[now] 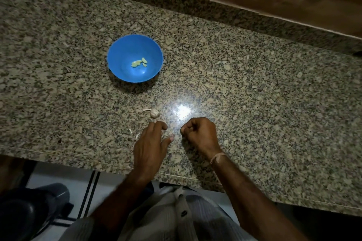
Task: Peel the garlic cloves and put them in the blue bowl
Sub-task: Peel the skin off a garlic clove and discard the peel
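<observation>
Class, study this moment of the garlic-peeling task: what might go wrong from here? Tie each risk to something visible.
1. Pale peel scraps beside the left hand blend into the speckled counter; one might be mistaken for a clove.
2. The blue bowl sits beyond both hands, past the garlic piece; a carried clove may drop on the way.
3. Glare by the curled right hand could hide small pieces.
</observation>
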### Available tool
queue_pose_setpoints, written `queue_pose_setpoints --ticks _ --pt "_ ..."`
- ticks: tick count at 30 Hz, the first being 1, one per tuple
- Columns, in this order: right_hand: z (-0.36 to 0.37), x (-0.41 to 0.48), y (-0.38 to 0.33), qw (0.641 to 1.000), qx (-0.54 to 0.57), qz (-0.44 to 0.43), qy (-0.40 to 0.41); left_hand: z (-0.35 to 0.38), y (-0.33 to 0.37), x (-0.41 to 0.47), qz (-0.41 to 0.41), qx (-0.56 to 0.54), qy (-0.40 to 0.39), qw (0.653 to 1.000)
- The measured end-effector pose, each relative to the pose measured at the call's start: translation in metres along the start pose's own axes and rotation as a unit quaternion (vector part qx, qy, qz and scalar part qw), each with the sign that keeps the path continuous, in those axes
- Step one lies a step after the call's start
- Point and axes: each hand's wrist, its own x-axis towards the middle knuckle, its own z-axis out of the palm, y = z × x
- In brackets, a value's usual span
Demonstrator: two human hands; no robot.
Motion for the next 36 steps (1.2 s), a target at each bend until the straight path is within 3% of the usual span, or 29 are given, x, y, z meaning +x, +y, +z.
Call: queue_pose_setpoints --ticks 7,9,11,13,15,17,22,24,29,33,34,35,36 --pt "0.007 -0.009 0.002 0.994 -0.069 -0.073 0.033 -0.003 0.003 0.004 -0.026 -0.025 -0.006 0.999" --pt "0.009 -0.01 0.0 0.997 -0.051 -0.054 0.03 0.0 0.008 0.006 -0.046 -0.058 -0.008 0.997" --pt "0.007 -0.015 -0.003 0.989 0.143 0.033 -0.034 0.002 0.015 0.01 -0.104 -0.159 -0.035 0.981" --pt "0.005 -0.026 -0.01 0.913 0.374 0.119 -0.106 -0.001 0.022 0.011 -0.167 -0.286 -0.064 0.941" --pt "0.006 -0.036 -0.01 0.864 0.462 0.153 -0.125 -0.007 0.025 0.009 -0.189 -0.36 -0.071 0.911" --pt "0.008 -0.041 -0.007 0.854 0.479 0.163 -0.124 -0.012 0.025 0.004 -0.177 -0.376 -0.073 0.906" --pt "0.014 -0.05 -0.007 0.864 0.458 0.125 -0.165 -0.02 0.017 0.001 -0.107 -0.306 -0.085 0.942" --pt "0.015 -0.054 -0.01 0.87 0.459 0.09 -0.157 -0.023 0.017 0.002 -0.112 -0.326 -0.1 0.933" --pt "0.013 -0.052 -0.01 0.962 0.26 -0.065 -0.06 -0.033 0.029 0.006 -0.273 -0.442 -0.173 0.837" --pt "0.011 -0.047 -0.01 0.97 0.089 -0.224 0.043 -0.037 0.036 0.009 -0.367 -0.518 -0.225 0.739" --pt "0.012 -0.046 -0.009 0.968 0.066 -0.239 0.048 -0.037 0.037 0.007 -0.367 -0.524 -0.224 0.736" --pt "0.01 -0.047 -0.011 0.968 0.059 -0.238 0.042 -0.038 0.038 0.004 -0.343 -0.508 -0.218 0.76" --pt "0.01 -0.048 -0.011 0.974 0.082 -0.21 0.026 -0.038 0.038 0.001 -0.292 -0.46 -0.2 0.814"
